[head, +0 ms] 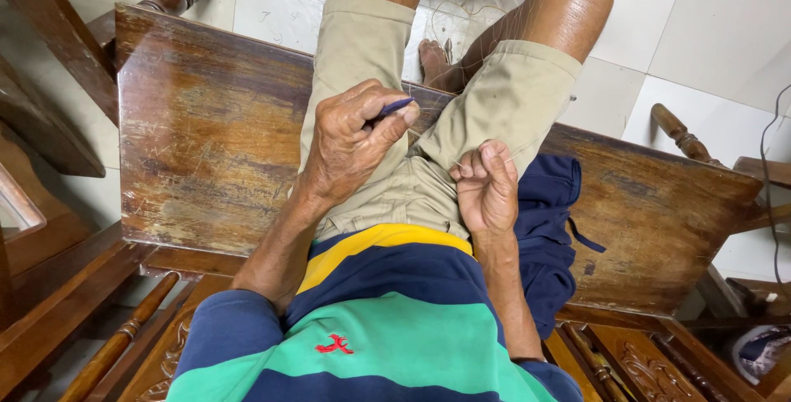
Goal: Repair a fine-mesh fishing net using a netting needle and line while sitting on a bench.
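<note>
You sit on the wooden bench (pixel 206 147), which runs across the middle of the frame. Your left hand (pixel 350 142) is at the centre, above your lap, holding a small tool (pixel 394 107). Your right hand (pixel 486 188) lies just right of it. A folded cloth (pixel 548 229) lies on the bench, right of your hip.

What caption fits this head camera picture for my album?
Seated on a wooden bench, left hand grips a dark tool, right hand pinches thin line.
</note>
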